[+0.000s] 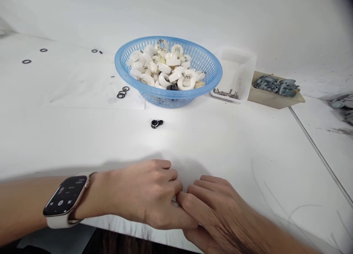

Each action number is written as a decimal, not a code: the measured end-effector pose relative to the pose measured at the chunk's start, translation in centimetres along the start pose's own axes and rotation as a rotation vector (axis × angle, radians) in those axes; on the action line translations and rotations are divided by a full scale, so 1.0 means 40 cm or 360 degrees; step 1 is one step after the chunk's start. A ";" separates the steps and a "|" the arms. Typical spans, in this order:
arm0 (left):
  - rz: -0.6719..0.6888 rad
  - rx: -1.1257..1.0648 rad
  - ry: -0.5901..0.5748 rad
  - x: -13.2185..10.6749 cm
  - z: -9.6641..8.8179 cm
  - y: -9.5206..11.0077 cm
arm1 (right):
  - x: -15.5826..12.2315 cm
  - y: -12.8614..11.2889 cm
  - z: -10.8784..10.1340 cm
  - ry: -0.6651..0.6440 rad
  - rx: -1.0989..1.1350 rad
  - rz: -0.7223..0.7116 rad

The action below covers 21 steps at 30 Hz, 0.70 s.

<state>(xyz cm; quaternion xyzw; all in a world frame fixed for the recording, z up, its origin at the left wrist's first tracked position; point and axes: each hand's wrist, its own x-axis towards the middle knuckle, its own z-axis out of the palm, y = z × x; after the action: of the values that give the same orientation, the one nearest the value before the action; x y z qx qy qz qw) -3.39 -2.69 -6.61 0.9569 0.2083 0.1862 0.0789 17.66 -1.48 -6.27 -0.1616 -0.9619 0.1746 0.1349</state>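
My left hand [146,195], with a smartwatch [66,195] on its wrist, rests near the table's front edge with its fingers curled in. My right hand [216,206] is closed too, and its thumb and forefinger meet those of the left. Anything pinched between the two hands is hidden by the fingers. Just beyond them lies a small black part with a light ring round it [156,123]. Farther back stands a blue plastic basket [178,99], heaped with white ring-shaped plastic pieces [172,60] that carry metal bits.
Several black rubber rings [121,94] lie on a white sheet [82,88] at the left. Right of the basket are a white tray [234,68] with thin metal pins and a beige box [264,97] holding grey metal parts. More metal parts [344,106] sit at the far right.
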 end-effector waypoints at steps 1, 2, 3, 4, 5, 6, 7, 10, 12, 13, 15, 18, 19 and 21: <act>-0.0014 -0.0027 -0.0007 -0.001 0.001 0.001 | 0.001 0.000 -0.002 -0.0011 0.0008 0.0000; -0.0027 -0.0050 -0.0011 -0.002 0.003 0.001 | 0.001 0.000 -0.004 -0.0019 0.0020 -0.0005; -0.0036 -0.0077 -0.0014 -0.004 0.004 0.001 | 0.002 0.000 -0.007 -0.0015 0.0033 -0.0013; -0.0040 -0.0100 -0.0011 -0.005 0.006 0.001 | 0.003 -0.001 -0.008 -0.0002 0.0048 -0.0020; -0.0035 -0.0114 -0.0012 -0.007 0.007 0.000 | 0.003 -0.001 -0.009 0.0000 0.0056 -0.0018; -0.0024 -0.0123 0.0002 -0.008 0.008 -0.001 | 0.004 -0.002 -0.010 0.0003 0.0063 -0.0020; -0.0019 -0.0125 0.0015 -0.009 0.009 -0.001 | 0.004 -0.002 -0.009 0.0000 0.0070 -0.0021; -0.0028 -0.0109 0.0013 -0.011 0.009 -0.003 | 0.001 -0.003 -0.007 0.0014 0.0075 -0.0021; -0.0035 -0.0090 0.0006 -0.010 0.009 -0.003 | -0.002 -0.003 -0.006 0.0034 0.0068 -0.0022; -0.0039 -0.0077 0.0001 -0.010 0.009 -0.003 | -0.003 -0.003 -0.006 0.0034 0.0063 -0.0025; -0.0035 -0.0054 0.0000 -0.009 0.009 -0.003 | -0.004 -0.001 -0.006 0.0027 0.0058 -0.0036; -0.0031 -0.0037 -0.0007 -0.007 0.009 -0.004 | -0.004 0.003 -0.007 0.0010 0.0051 -0.0045; -0.0028 -0.0033 -0.0010 -0.006 0.008 -0.005 | -0.004 0.004 -0.007 0.0011 0.0046 -0.0050; -0.0031 -0.0029 -0.0016 -0.006 0.008 -0.004 | -0.004 0.005 -0.007 0.0015 0.0030 -0.0062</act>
<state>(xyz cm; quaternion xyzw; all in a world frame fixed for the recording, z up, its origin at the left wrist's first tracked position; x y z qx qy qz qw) -3.53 -2.66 -7.01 0.9551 0.2153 0.1824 0.0904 17.93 -1.28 -6.11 -0.1425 -0.9625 0.1801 0.1444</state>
